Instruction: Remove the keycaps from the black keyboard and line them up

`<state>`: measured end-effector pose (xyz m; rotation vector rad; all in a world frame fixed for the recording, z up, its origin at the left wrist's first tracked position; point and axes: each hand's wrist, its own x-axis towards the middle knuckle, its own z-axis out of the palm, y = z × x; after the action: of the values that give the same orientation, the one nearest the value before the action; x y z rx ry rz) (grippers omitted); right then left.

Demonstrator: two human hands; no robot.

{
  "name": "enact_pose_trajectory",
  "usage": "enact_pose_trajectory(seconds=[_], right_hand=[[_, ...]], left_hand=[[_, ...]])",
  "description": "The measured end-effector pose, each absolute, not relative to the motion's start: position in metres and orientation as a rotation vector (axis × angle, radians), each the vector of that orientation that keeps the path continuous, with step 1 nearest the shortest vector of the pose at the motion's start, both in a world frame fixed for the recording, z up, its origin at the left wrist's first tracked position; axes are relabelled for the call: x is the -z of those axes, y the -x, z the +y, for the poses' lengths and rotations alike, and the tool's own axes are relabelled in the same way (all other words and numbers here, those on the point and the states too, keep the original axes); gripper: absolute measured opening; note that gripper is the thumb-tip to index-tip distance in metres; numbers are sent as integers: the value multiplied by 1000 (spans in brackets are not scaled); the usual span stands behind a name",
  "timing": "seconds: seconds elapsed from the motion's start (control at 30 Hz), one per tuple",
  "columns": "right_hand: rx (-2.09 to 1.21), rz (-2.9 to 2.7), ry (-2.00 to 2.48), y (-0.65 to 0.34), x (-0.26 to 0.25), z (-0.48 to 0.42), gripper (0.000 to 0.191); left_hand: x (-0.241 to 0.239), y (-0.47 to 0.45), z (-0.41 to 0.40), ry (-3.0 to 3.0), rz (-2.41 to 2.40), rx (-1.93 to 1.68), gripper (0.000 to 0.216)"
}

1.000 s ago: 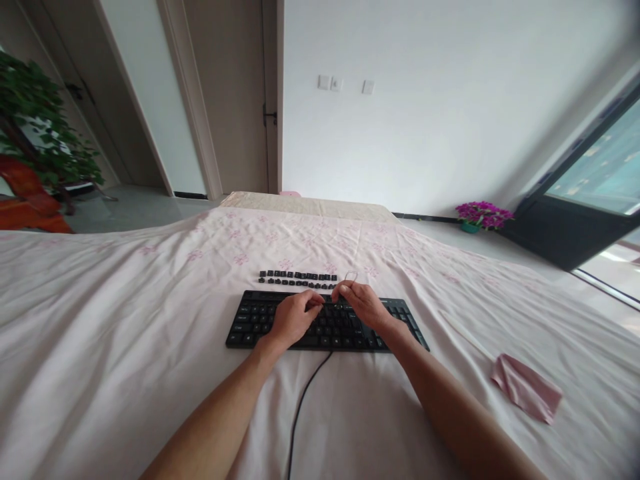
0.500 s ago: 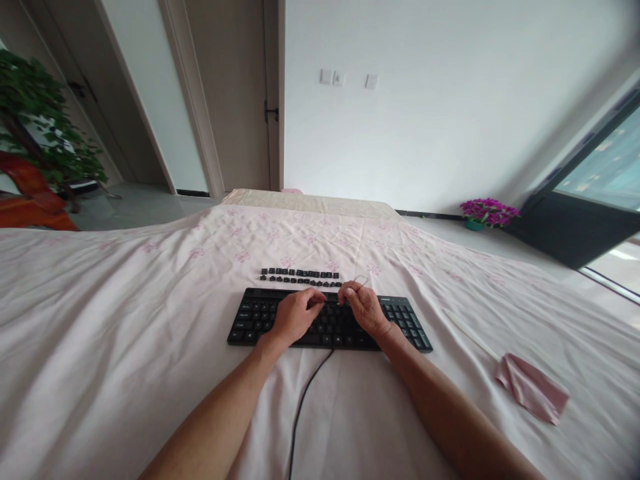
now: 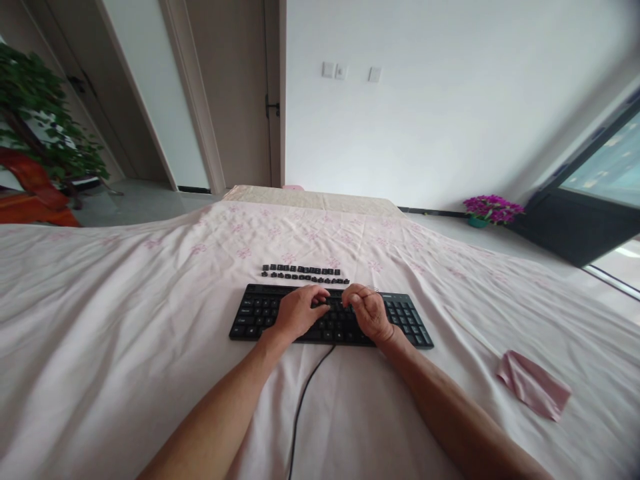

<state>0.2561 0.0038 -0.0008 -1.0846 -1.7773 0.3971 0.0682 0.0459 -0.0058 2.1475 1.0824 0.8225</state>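
A black keyboard (image 3: 405,317) lies on the pink sheet, its cable (image 3: 303,400) running toward me. My left hand (image 3: 296,313) rests on the middle keys, fingers loosely bent and fingertips on the keycaps, with nothing visibly in it. My right hand (image 3: 369,311) is closed just right of it, pinching a thin wire keycap puller (image 3: 373,289) of which only a sliver shows above the knuckles. The fingertips of both hands nearly meet over the upper key rows. Two rows of loose black keycaps (image 3: 305,274) lie on the sheet just beyond the keyboard.
The bed sheet (image 3: 125,333) is wrinkled, with a pale flower print. A folded pink cloth (image 3: 534,393) lies at the right. Beyond the bed are a door (image 3: 240,93), a green plant (image 3: 40,127) at the left, purple flowers (image 3: 493,209) and a window at the right.
My right hand has come down and back onto the keyboard, so the wire puller, earlier sticking up past the far edge, is now mostly hidden. My left hand stayed on the keys.
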Motion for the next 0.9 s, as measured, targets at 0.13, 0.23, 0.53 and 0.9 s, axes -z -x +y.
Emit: enact_pose_trajectory(seconds=[0.13, 0.23, 0.53, 0.9], right_hand=[[-478, -1760, 1011, -252, -1, 2, 40], [-519, -1717, 980, -249, -1, 3, 42], [-571, -1678, 1030, -242, -3, 2, 45], [-138, -1931, 1054, -247, -26, -2, 31]], left_hand=[[3, -68, 44, -2163, 1043, -804, 35], [0, -68, 43, -2137, 1049, -787, 37], [7, -66, 47, -2043, 989, -838, 20], [10, -67, 50, -2025, 1082, -831, 20]])
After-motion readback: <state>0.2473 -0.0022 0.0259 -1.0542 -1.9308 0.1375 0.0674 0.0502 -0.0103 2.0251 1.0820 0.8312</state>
